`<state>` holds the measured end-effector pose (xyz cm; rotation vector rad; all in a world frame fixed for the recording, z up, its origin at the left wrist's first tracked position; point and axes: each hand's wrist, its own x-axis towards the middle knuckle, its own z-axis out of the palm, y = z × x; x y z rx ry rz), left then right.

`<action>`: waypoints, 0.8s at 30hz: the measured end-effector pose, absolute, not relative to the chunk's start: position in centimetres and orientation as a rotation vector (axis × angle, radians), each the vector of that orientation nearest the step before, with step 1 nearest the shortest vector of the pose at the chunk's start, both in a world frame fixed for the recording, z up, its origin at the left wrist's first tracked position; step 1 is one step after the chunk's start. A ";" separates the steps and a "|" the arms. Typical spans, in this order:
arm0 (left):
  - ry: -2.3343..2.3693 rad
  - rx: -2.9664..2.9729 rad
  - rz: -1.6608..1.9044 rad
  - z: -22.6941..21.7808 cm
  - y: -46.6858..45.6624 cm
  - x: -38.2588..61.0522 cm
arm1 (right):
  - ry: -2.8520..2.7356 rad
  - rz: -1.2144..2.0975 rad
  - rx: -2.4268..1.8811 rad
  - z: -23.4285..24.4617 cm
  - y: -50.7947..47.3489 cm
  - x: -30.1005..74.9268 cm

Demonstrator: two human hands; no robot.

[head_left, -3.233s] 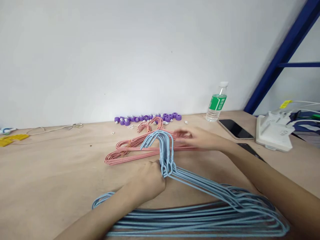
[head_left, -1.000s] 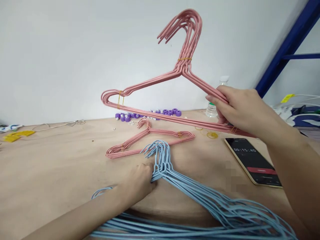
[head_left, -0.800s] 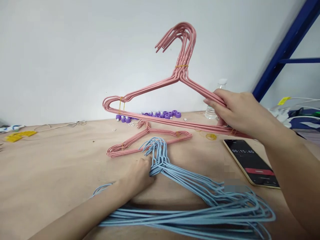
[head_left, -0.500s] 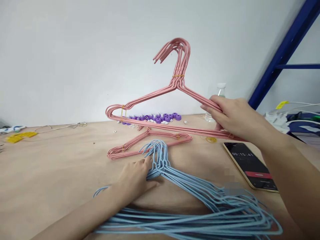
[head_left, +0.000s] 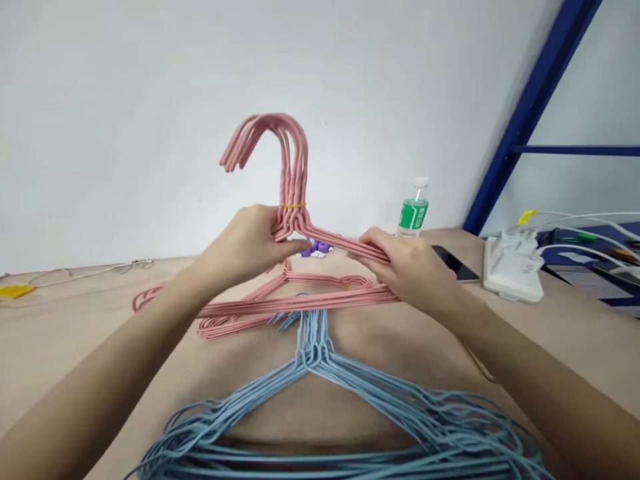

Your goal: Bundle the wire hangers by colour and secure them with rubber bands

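A bundle of pink hangers (head_left: 295, 180) is held up over the table, hooks upward and pointing left, with a yellow rubber band around the necks. My left hand (head_left: 250, 243) is closed around its left shoulder near the neck, and my right hand (head_left: 405, 267) grips the right shoulder. Below, a stack of blue hangers (head_left: 370, 383) lies with hooks pointing away from me; no hand touches it. Behind it rests a second bundle of pink hangers (head_left: 265, 287), partly hidden by the raised one.
Purple and white small parts (head_left: 317, 249) lie by the wall. A water bottle (head_left: 414, 210), a phone (head_left: 455, 264) and a white power strip (head_left: 513, 267) with cables stand to the right. A blue metal frame (head_left: 530, 113) slants at the right. Yellow pieces (head_left: 15, 291) lie far left.
My left hand has let go of the blue hangers and taken hold of the raised pink bundle. That bundle has come lower and to the left, with my right hand still on it.
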<state>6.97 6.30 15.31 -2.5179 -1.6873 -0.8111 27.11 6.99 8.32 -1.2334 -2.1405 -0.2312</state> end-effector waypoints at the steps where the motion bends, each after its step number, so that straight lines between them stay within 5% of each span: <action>1: -1.731 -2.575 -0.874 15.3 6.7 6.9 | -2.122 -0.275 -1.252 8.1 7.3 27.3; 6: -1.866 -2.463 -1.235 15.4 6.7 5.0 | -1.886 -0.237 -1.503 7.3 9.8 28.4; 16: -2.084 -2.354 -1.224 15.4 6.3 3.0 | -1.451 1.262 -1.235 7.5 11.1 28.3; 24: -2.304 -2.319 -1.731 17.2 6.8 3.3 | -1.629 1.269 -1.029 7.3 11.3 27.9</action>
